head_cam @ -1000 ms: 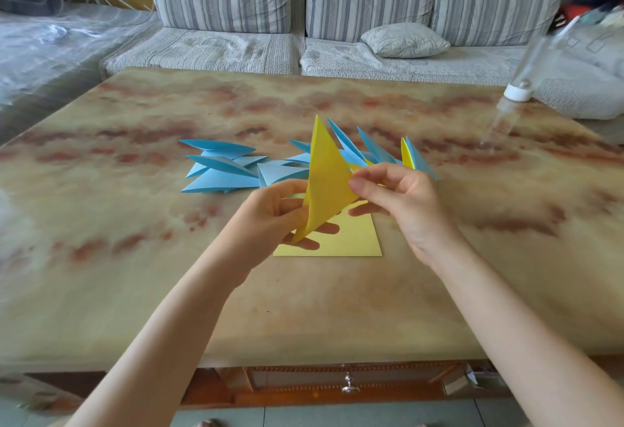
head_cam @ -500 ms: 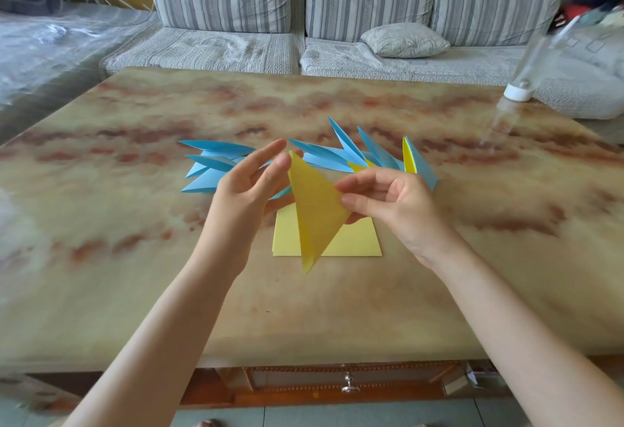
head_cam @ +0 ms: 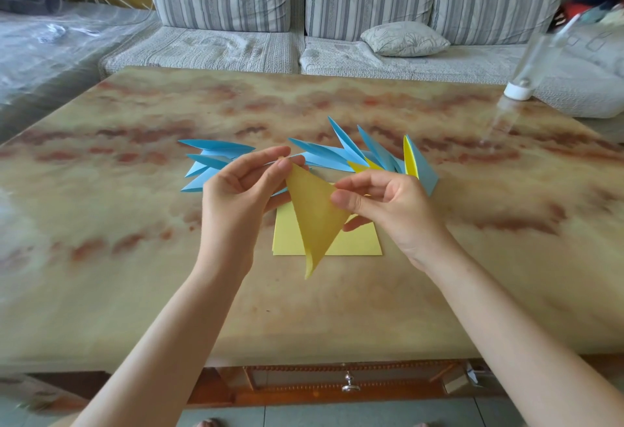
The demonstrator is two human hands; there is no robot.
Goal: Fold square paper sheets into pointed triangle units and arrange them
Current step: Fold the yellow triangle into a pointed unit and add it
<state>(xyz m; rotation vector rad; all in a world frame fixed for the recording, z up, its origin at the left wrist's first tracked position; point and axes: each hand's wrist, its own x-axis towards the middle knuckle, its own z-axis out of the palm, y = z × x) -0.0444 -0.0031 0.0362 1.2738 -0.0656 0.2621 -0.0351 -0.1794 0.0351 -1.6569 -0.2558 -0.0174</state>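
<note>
I hold a yellow paper folded into a triangle (head_cam: 314, 220) in the air above the table, its long point hanging down. My left hand (head_cam: 236, 197) pinches its upper left corner between thumb and fingertips. My right hand (head_cam: 388, 207) pinches its right corner. Under it a stack of flat yellow square sheets (head_cam: 351, 244) lies on the table. Behind my hands, several folded blue pointed units (head_cam: 324, 156) lie fanned out in a row, with a yellow unit (head_cam: 410, 159) among those on the right.
The marbled table (head_cam: 135, 257) stretches wide to both sides of the paper. A clear plastic bottle with a white cap (head_cam: 518, 88) leans at the far right edge. A striped sofa (head_cam: 304, 4) with a cushion stands behind the table.
The yellow triangle has been turned over, so its long point now hangs down instead of standing up. My left hand moved up from its lower edge to its upper left corner.
</note>
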